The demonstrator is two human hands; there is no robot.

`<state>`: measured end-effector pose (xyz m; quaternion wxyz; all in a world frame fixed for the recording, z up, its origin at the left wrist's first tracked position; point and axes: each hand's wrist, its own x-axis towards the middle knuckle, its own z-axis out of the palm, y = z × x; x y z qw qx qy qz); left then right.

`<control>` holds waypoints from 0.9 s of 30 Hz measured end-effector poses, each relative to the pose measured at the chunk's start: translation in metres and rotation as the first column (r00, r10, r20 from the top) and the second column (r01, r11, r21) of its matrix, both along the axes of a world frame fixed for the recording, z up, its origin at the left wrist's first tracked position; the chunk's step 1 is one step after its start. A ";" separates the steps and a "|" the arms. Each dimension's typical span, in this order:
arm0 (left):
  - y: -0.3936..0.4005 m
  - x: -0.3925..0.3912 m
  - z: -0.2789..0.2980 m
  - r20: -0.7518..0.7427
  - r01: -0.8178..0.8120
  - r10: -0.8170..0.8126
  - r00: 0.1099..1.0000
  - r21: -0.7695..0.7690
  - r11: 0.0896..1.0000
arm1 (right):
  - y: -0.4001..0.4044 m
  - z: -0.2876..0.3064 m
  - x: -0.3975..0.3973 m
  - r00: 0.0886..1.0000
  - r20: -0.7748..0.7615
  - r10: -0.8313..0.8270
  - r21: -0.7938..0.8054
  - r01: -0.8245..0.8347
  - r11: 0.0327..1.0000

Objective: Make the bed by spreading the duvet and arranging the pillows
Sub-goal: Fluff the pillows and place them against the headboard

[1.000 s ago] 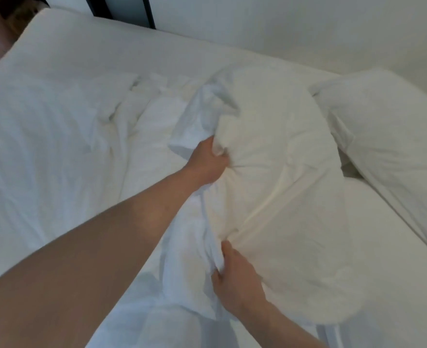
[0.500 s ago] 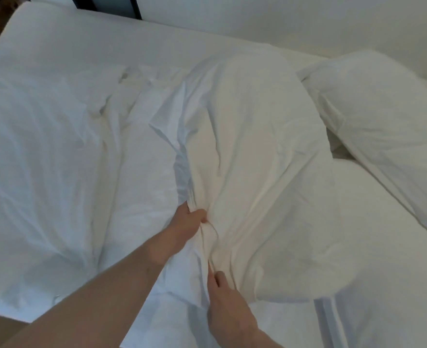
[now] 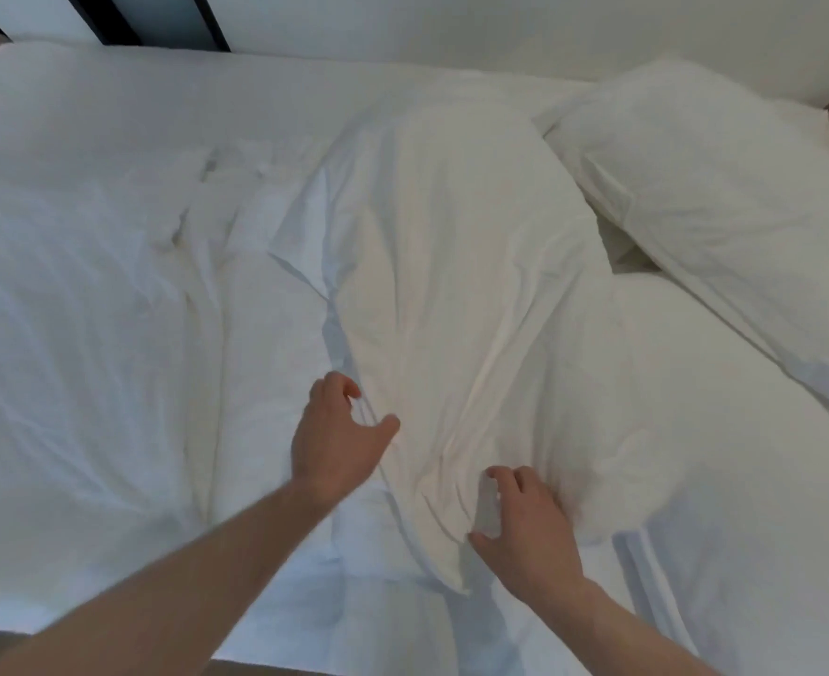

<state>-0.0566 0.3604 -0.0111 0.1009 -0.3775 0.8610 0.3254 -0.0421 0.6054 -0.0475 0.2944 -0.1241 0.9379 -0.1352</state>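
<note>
A white pillow (image 3: 451,295) lies lengthwise in the middle of the bed (image 3: 110,104), on the rumpled white duvet (image 3: 71,334). It sits loosely inside its pillowcase (image 3: 305,236), whose slack edge folds out along the left side. The left hand (image 3: 337,439) hovers at the pillow's near left edge, fingers curled and apart, gripping nothing. The right hand (image 3: 524,526) rests on the pillow's near corner, fingers spread, also not clamped on it. A second pillow (image 3: 724,226) lies at the far right, just beside the first.

Left hand (image 3: 337,436) open, fingers curled, right hand (image 3: 524,524) spread, palm down
</note>
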 end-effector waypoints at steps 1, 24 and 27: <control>0.019 0.019 -0.001 0.099 0.031 -0.037 0.994 0.061 0.998 | 0.005 -0.004 0.006 0.998 0.038 0.050 0.057 -0.053 0.997; 0.005 0.155 -0.050 0.367 -0.505 0.352 0.861 0.532 0.680 | 0.038 0.003 0.003 0.974 0.197 0.112 0.098 -0.133 0.986; 0.012 0.146 -0.060 0.361 -0.526 0.384 0.850 0.561 0.638 | 0.025 0.006 0.001 0.987 0.125 0.103 -0.009 -0.103 0.995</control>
